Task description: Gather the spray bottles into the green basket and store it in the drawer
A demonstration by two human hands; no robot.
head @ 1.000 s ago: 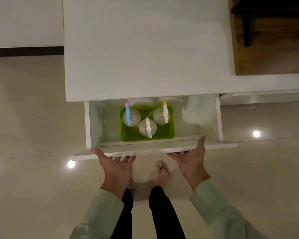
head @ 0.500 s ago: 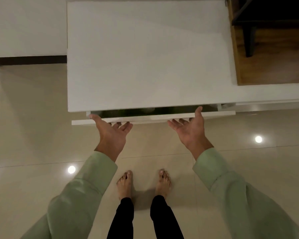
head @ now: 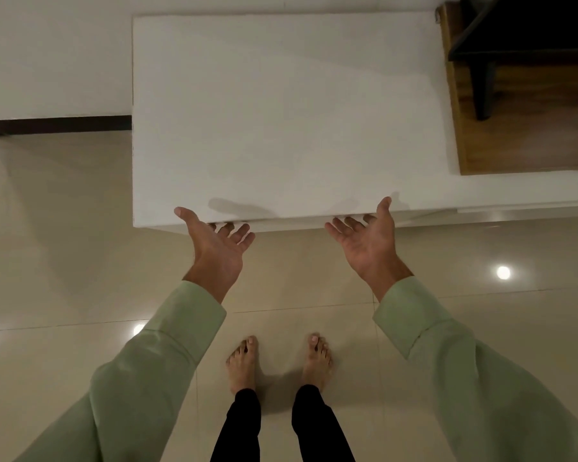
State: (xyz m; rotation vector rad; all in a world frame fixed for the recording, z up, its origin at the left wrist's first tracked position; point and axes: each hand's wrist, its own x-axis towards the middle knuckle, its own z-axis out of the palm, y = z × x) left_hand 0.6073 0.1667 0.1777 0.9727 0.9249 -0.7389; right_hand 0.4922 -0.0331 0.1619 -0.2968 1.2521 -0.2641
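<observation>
The white cabinet (head: 287, 115) fills the upper middle, seen from above. Its drawer front (head: 287, 224) lies flush under the top's front edge, so the drawer is pushed in. The green basket and the spray bottles are hidden inside. My left hand (head: 219, 243) is palm up at the left part of the front edge, fingertips tucked under it and thumb up on the top. My right hand (head: 367, 238) mirrors it at the right part. Both hands have fingers spread and hold nothing.
A wooden surface (head: 528, 138) with a black frame (head: 501, 38) adjoins the cabinet at the upper right. A lower white ledge (head: 514, 201) runs right. Glossy beige floor tiles (head: 64, 261) surround me. My bare feet (head: 277, 361) stand just below the cabinet front.
The drawer, open a second ago with the green basket and three bottles showing, has slid fully into the cabinet. Both hands moved forward with its front edge.
</observation>
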